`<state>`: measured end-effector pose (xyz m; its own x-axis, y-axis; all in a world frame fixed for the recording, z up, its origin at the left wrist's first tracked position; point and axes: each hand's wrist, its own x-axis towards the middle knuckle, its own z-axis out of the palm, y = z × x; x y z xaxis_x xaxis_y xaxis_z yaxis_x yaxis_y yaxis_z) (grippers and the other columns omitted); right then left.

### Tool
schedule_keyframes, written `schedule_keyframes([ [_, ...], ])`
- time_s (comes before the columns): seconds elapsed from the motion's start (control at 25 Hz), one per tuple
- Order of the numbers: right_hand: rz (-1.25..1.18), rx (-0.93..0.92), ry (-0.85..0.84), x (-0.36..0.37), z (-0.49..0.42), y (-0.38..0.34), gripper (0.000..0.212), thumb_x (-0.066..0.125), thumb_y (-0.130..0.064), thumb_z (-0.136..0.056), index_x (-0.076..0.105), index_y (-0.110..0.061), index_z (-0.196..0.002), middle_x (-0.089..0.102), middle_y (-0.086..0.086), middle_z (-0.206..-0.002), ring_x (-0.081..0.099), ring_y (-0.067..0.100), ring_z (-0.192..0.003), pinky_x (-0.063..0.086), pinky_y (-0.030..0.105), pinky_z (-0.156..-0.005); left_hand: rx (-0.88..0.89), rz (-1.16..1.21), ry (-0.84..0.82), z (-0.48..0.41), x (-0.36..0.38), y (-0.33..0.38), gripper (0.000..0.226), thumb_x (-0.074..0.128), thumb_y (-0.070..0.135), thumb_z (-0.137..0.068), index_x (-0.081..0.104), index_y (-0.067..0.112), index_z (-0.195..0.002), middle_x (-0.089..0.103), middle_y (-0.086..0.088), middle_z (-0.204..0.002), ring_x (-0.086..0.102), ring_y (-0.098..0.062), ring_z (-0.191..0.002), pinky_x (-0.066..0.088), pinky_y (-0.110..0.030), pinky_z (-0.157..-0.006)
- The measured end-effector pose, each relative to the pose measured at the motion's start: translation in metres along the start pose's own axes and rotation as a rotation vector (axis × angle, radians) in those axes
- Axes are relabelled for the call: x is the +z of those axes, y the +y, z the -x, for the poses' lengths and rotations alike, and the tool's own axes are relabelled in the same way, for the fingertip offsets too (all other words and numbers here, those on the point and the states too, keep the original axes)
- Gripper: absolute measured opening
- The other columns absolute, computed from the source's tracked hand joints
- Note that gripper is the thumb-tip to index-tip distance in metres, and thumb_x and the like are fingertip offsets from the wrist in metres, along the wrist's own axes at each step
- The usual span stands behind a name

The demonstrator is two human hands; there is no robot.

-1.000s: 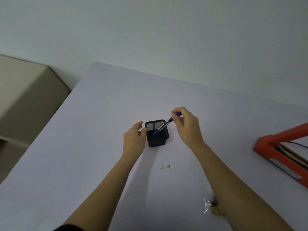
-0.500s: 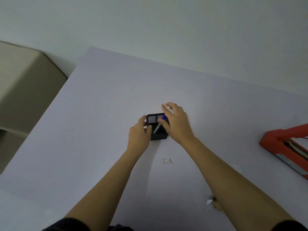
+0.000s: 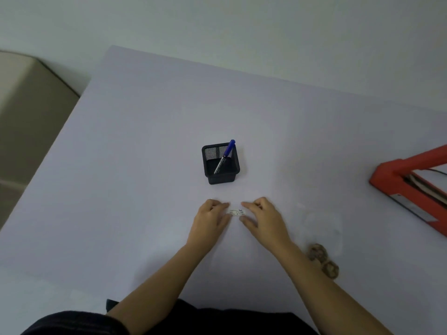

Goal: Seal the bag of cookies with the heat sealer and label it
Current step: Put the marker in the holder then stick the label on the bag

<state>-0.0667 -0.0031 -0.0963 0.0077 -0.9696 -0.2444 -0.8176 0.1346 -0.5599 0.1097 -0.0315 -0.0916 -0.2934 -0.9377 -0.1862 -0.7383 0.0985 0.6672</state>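
A small white printed label lies flat on the pale table. My left hand rests on the table at the label's left end, fingertips touching it. My right hand rests at the right end, with thumb and forefinger spread on either side of it. Neither hand lifts the label. A clear bag of cookies lies to the right of my right forearm, with two brown cookies showing. The red heat sealer stands at the right edge, arm raised.
A black mesh pen holder stands beyond the label with a blue pen leaning in it. A beige cabinet sits left of the table. A wall runs behind the table's far edge.
My right hand dropped the blue pen into the holder. Both hands then left the holder and came back toward me to the label. The camera tilted down.
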Motion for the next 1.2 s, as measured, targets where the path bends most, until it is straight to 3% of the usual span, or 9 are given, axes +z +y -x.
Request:
schedule_keyframes([
  [0.12,-0.002,0.034,0.050,0.003,-0.002,-0.008,0.031,0.060,-0.029,-0.088,0.062,-0.019,-0.117,0.053,0.002,-0.104,0.053,0.017,-0.092,0.046,0.027,-0.074,0.036,-0.078,0.003,-0.006,0.009,0.002,0.024,0.065,0.015,-0.084,0.068,0.006,-0.107,0.059,-0.015,-0.099,0.059,-0.030,-0.088,0.045,-0.030,-0.073],
  [0.28,-0.043,0.046,0.049,0.006,-0.004,-0.013,0.012,0.062,-0.018,-0.086,0.066,-0.015,-0.097,0.055,0.002,-0.101,0.053,0.017,-0.093,0.045,0.023,-0.073,-0.034,-0.040,-0.031,-0.009,0.006,0.007,0.015,0.062,0.013,-0.086,0.068,0.006,-0.098,0.061,-0.009,-0.099,0.059,-0.024,-0.087,0.049,-0.029,-0.078],
  [0.44,-0.484,0.221,0.033,-0.017,0.008,-0.027,0.001,0.066,-0.018,-0.084,0.065,-0.018,-0.085,0.066,-0.006,-0.084,0.063,0.011,-0.081,0.047,0.014,-0.069,-0.241,0.242,-0.084,-0.001,-0.019,0.028,0.006,0.064,0.020,-0.085,0.066,0.014,-0.084,0.067,0.002,-0.077,0.061,-0.014,-0.073,0.049,-0.021,-0.070],
  [0.52,-0.690,0.268,0.103,-0.037,0.017,-0.040,0.004,0.068,-0.019,-0.083,0.065,-0.021,-0.082,0.069,-0.008,-0.082,0.066,0.010,-0.080,0.052,0.019,-0.071,-0.296,0.451,-0.070,0.004,-0.041,0.045,0.005,0.066,0.019,-0.084,0.067,0.015,-0.084,0.070,0.000,-0.072,0.064,-0.011,-0.069,0.052,-0.025,-0.069],
  [0.64,-0.947,0.270,0.183,-0.073,0.036,-0.068,0.006,0.069,-0.017,-0.082,0.068,-0.022,-0.084,0.071,-0.001,-0.085,0.069,0.015,-0.080,0.058,0.029,-0.075,-0.293,0.765,-0.048,0.016,-0.076,0.080,0.008,0.064,0.013,-0.086,0.069,0.010,-0.091,0.072,-0.007,-0.077,0.067,-0.014,-0.071,0.053,-0.023,-0.069],
  [0.76,-1.187,0.239,0.239,-0.104,0.054,-0.094,0.008,0.067,-0.011,-0.084,0.067,-0.018,-0.089,0.073,0.000,-0.085,0.071,0.015,-0.080,0.056,0.023,-0.070,-0.218,0.862,0.008,0.032,-0.102,0.114,0.008,0.064,0.011,-0.085,0.069,0.010,-0.090,0.073,-0.009,-0.080,0.069,-0.016,-0.072,0.054,-0.020,-0.067],
  [0.84,-1.190,0.196,0.265,-0.117,0.064,-0.107,0.010,0.067,-0.010,-0.083,0.067,-0.016,-0.091,0.074,-0.002,-0.081,0.071,0.015,-0.079,0.056,0.020,-0.069,-0.178,0.849,0.035,0.042,-0.110,0.129,0.008,0.062,0.011,-0.086,0.069,0.010,-0.090,0.073,-0.009,-0.081,0.069,-0.017,-0.073,0.055,-0.020,-0.067],
  [1.04,-0.941,0.070,0.370,-0.134,0.087,-0.125,0.014,0.070,-0.012,-0.080,0.069,-0.024,-0.086,0.072,-0.011,-0.074,0.071,0.009,-0.075,0.057,0.020,-0.071,-0.161,0.901,0.024,0.062,-0.123,0.146,0.014,0.058,0.016,-0.089,0.071,0.015,-0.084,0.068,-0.003,-0.070,0.063,-0.011,-0.067,0.051,-0.016,-0.063],
  [1.2,-0.934,0.008,0.359,-0.141,0.096,-0.130,0.015,0.070,-0.008,-0.079,0.070,-0.021,-0.086,0.072,-0.008,-0.075,0.070,0.009,-0.075,0.056,0.020,-0.072,-0.363,1.256,-0.143,0.067,-0.131,0.150,0.016,0.060,0.011,-0.084,0.072,0.010,-0.074,0.058,-0.001,-0.060,0.052,-0.009,-0.056,0.046,-0.017,-0.056],
])
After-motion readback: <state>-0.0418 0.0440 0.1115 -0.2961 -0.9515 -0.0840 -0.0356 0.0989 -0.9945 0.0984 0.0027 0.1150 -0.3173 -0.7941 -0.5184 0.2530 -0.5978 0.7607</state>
